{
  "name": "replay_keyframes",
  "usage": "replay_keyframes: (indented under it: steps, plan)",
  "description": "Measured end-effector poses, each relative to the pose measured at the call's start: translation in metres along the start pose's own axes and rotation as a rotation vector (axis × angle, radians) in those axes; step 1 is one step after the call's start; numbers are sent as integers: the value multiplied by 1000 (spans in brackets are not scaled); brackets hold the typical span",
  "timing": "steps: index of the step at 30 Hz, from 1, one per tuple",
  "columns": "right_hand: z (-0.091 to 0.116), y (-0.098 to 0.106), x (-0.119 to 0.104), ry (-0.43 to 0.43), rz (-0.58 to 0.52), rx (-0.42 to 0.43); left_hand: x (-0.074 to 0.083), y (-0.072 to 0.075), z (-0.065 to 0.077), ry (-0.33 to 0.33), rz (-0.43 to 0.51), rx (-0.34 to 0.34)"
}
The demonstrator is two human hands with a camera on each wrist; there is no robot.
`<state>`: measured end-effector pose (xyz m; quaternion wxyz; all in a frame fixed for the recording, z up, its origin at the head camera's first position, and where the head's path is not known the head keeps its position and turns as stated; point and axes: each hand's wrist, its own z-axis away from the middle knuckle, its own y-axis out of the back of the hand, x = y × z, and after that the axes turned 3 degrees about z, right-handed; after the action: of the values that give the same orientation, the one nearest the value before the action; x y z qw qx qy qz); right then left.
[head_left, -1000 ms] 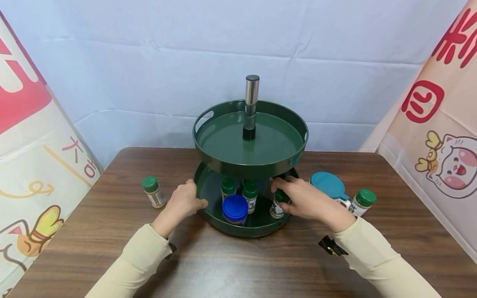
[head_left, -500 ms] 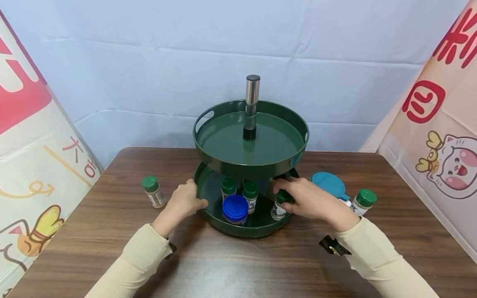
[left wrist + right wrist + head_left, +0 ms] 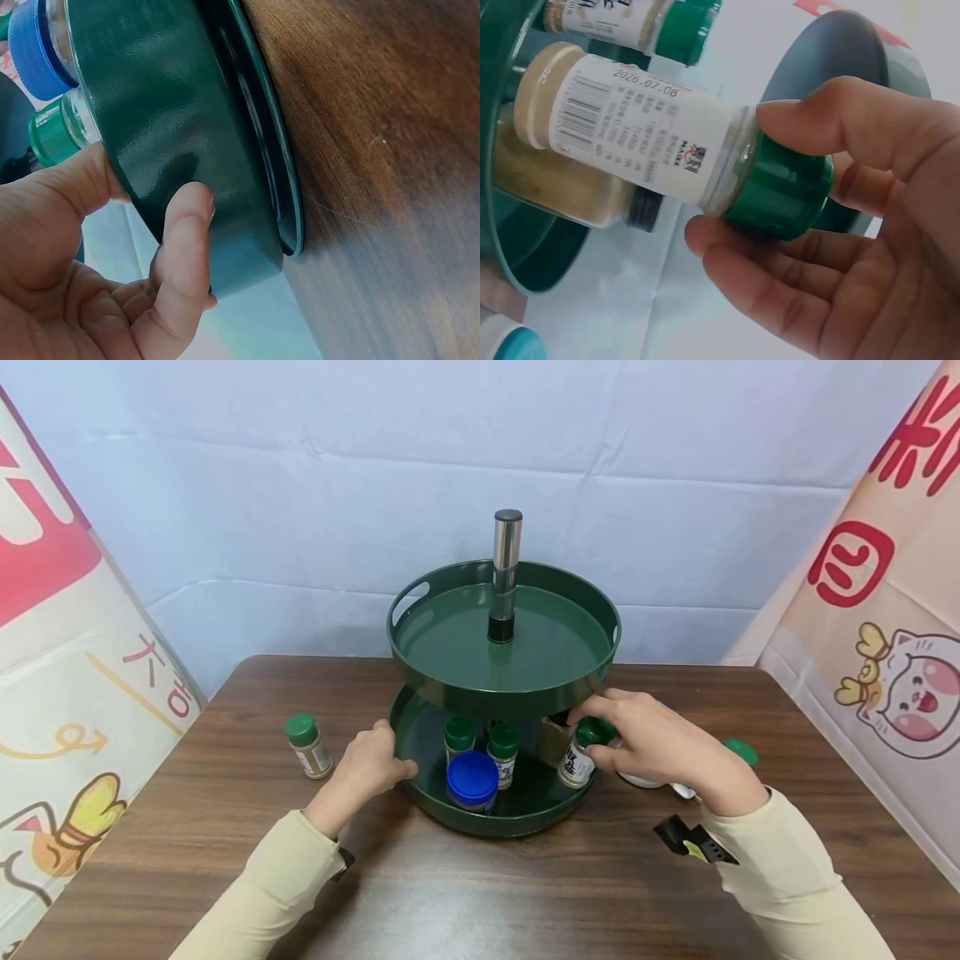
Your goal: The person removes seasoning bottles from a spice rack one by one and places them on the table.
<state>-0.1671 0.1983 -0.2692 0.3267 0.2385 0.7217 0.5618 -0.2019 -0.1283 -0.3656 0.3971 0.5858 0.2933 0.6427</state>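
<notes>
- R hand (image 3: 651, 739) pinches green-capped jar (image 3: 576, 767) by its cap, nr right edge of lower tray (image 3: 510, 828); can't tell if base touches.
- L hand (image 3: 367, 764) grips same tray's left edge, thumb inside, fingers outside.
- Just changed: R hand & jar have shifted toward tray's right edge, baring more of black-capped bottle (image 3: 553, 743) behind.
- Prob. means jar's spot isn't settled; work on it looks unfinished.
- Second jar (image 3: 309, 746) stands toward desk's (image 3: 480, 902) left edge, untouched.

Soft light leaves pale glare on the table (image 3: 465, 893); wrist views look dimmer.
</notes>
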Motion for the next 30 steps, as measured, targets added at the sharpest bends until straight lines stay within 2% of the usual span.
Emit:
replay_keyframes:
  steps: [5,17,25,30]
  plan:
    - [2,6,-1,-1,30,-16,0,0,0,5,-2,-1]
    - [6,11,-1,-26,26,-44,0,0,-1,-8,-16,12]
    - [17,16,6,-48,50,-50,0,0,-1,5,-14,6]
    - [26,18,14,-92,49,-73,0,0,-1,4,-8,8]
